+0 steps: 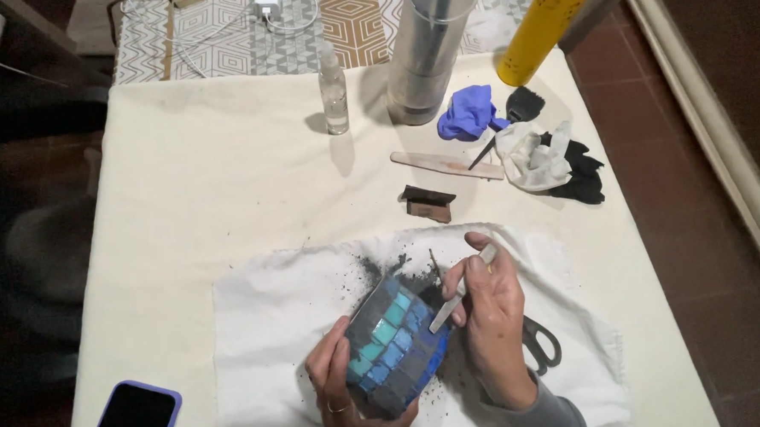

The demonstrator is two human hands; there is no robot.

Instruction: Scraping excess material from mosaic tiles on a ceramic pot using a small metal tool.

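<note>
My left hand (pixel 341 390) cups a round pot covered in blue and teal mosaic tiles with dark grout (pixel 394 341), holding it tilted over a white cloth (pixel 274 321). My right hand (pixel 491 315) grips a thin flat stick (pixel 460 294) and presses its tip against the pot's upper right side. Dark grout dust is scattered on the cloth just above the pot. Black scissors (pixel 541 345) lie on the cloth, partly hidden behind my right wrist.
On the cream-covered table (pixel 191 179): a phone (pixel 133 419) at front left, a small clear bottle (pixel 334 92), a tall grey cylinder (pixel 424 53), a yellow tube (pixel 542 23), a blue glove (pixel 469 111), a white and black rag (pixel 548 159), a wooden stick (pixel 446 165), a small dark block (pixel 428 203).
</note>
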